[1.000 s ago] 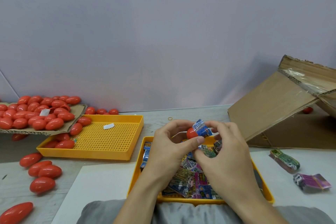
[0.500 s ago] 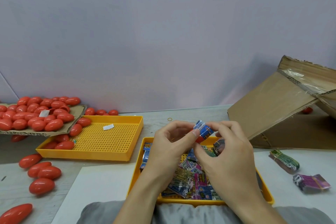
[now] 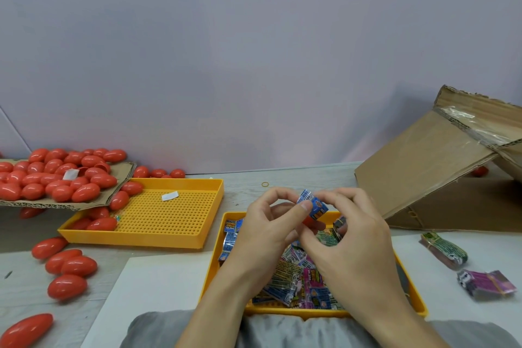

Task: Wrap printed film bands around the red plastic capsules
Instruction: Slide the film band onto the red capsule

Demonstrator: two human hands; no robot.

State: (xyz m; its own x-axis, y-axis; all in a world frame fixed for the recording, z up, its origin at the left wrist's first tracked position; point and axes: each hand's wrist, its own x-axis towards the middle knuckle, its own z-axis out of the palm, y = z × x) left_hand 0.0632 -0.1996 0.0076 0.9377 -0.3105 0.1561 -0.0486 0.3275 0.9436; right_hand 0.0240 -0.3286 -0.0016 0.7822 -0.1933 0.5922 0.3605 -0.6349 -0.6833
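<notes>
My left hand (image 3: pixel 268 230) and my right hand (image 3: pixel 348 237) meet above the near yellow tray (image 3: pixel 411 288). Together they pinch a red capsule (image 3: pixel 308 220), of which only a small sliver shows under a blue printed film band (image 3: pixel 315 203) that covers most of it. My left thumb presses on the band's front. Loose printed film bands (image 3: pixel 299 277) in blue, pink and green fill the tray under my hands. Many bare red capsules (image 3: pixel 56 178) lie heaped on a cardboard sheet at the far left.
A second, perforated yellow tray (image 3: pixel 169 215) holds a few red capsules at its left end. Loose capsules (image 3: pixel 70 265) lie on the table at left. A tilted cardboard box (image 3: pixel 423 172) stands at right. Two banded film bundles (image 3: pixel 443 248) lie near the right edge.
The blue band has slid further over the capsule, so less red shows. Both hands stayed in place above the tray, with the fingers shifting slightly.
</notes>
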